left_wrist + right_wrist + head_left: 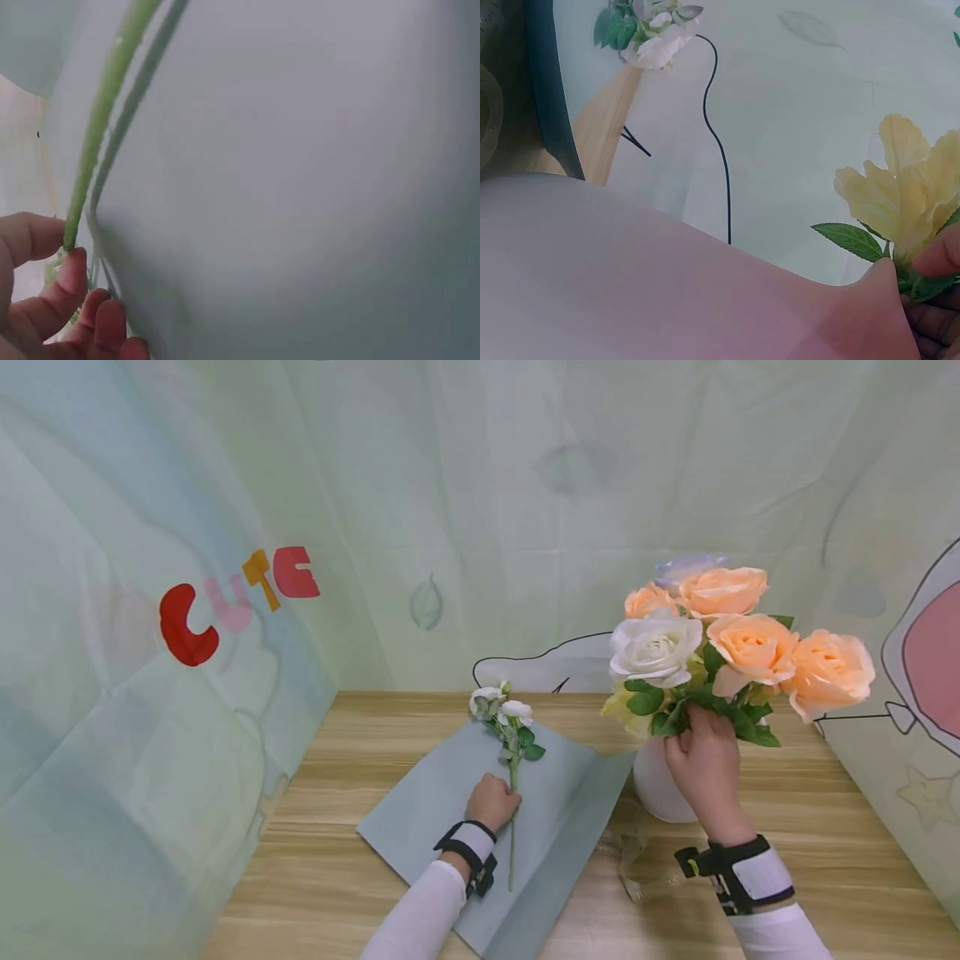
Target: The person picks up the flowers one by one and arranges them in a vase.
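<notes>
In the head view my left hand (pixel 492 802) pinches the green stem of a white flower spray (pixel 517 712), which lies over a sheet of grey-blue wrapping paper (pixel 442 785). The left wrist view has thumb and fingertips around that stem (pixel 101 112), close over the paper. My right hand (pixel 705 764) reaches in under a bunch of peach roses (pixel 753 647), a white rose (pixel 656 647) and green leaves above a white vase (pixel 660 785). Its fingers curl at the base of a pale yellow flower (pixel 907 187) by the vase rim; I cannot tell which stem they hold.
A sheer ribbon (pixel 633 868) lies on the wooden table (pixel 330 793) between the paper and the right wrist. The paper's right side folds upward near the vase. Printed fabric (pixel 480 527) hangs behind and along both sides of the table.
</notes>
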`<state>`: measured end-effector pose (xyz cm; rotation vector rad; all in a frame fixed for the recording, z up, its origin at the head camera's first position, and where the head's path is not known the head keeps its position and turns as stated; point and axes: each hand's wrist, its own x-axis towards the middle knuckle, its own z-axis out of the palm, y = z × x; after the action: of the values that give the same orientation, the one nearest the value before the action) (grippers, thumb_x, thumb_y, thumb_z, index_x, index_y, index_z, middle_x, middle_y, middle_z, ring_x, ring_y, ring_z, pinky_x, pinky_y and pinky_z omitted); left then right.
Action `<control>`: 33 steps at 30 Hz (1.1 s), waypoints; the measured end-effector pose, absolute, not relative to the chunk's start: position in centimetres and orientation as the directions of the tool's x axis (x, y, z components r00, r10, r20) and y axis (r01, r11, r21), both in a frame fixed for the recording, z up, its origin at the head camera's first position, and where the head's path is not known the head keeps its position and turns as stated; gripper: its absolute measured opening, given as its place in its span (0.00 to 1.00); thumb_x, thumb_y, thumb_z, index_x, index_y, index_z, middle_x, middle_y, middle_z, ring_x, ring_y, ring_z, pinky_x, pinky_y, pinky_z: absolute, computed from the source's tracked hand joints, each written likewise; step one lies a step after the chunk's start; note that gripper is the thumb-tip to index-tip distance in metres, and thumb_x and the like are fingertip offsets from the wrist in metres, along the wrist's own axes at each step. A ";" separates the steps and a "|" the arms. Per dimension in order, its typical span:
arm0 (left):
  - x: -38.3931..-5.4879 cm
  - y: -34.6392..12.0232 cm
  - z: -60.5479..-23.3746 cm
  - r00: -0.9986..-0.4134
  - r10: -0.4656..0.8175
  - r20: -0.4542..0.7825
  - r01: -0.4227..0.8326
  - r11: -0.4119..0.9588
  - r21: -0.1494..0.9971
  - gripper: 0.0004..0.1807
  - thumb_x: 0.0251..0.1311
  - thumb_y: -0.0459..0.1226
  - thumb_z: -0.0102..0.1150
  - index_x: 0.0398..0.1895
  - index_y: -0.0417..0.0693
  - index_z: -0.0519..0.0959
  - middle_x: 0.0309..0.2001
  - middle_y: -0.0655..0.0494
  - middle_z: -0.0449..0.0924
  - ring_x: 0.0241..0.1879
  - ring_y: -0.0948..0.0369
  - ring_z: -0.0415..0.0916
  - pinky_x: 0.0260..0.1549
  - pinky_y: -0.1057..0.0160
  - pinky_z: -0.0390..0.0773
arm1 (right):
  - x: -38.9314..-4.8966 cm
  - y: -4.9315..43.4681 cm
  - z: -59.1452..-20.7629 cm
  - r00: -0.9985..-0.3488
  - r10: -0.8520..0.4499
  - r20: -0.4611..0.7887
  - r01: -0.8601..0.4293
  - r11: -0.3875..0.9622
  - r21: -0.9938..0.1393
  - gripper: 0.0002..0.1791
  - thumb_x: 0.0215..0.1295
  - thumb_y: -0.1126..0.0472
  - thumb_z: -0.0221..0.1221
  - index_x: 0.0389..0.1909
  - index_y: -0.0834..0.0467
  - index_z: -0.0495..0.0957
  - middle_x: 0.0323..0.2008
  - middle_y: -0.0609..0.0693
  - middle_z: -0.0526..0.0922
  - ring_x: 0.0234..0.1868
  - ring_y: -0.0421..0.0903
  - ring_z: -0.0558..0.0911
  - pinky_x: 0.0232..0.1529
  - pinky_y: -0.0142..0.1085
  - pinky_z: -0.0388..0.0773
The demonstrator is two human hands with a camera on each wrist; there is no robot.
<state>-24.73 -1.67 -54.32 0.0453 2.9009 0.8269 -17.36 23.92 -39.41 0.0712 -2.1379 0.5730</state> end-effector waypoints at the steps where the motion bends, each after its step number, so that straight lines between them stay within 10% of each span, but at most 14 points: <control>1: -24.7 -1.7 -54.2 -0.992 0.058 -0.113 -0.012 0.843 0.538 0.12 0.46 0.42 0.58 0.13 0.47 0.73 0.23 0.55 0.67 0.19 0.60 0.64 0.17 0.66 0.60 | -17.4 23.9 -39.4 -0.598 0.157 0.786 -0.257 0.891 -0.373 0.04 0.43 0.72 0.53 0.22 0.69 0.68 0.17 0.60 0.68 0.25 0.62 0.68 0.32 0.49 0.62; 21: -24.6 -1.9 -54.5 -0.990 0.067 -0.124 -0.024 0.787 0.616 0.15 0.49 0.39 0.54 0.08 0.49 0.69 0.11 0.60 0.61 0.13 0.62 0.59 0.13 0.67 0.57 | -16.9 24.0 -39.6 -0.594 0.196 0.780 -0.289 0.853 -0.434 0.16 0.43 0.72 0.54 0.37 0.73 0.73 0.34 0.68 0.76 0.36 0.65 0.72 0.38 0.53 0.65; 33: -24.7 -2.1 -54.5 -0.987 0.079 -0.142 -0.032 0.762 0.647 0.14 0.50 0.39 0.53 0.10 0.47 0.72 0.11 0.60 0.63 0.13 0.62 0.59 0.13 0.67 0.57 | -16.5 21.4 -41.2 -0.256 0.250 0.934 -0.557 0.752 -0.354 0.08 0.45 0.69 0.51 0.22 0.71 0.74 0.23 0.64 0.75 0.28 0.58 0.71 0.37 0.42 0.64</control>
<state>-24.73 -2.11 -54.49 0.0378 2.7962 1.0317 -16.49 21.37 -41.17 0.2474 -1.6631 0.7784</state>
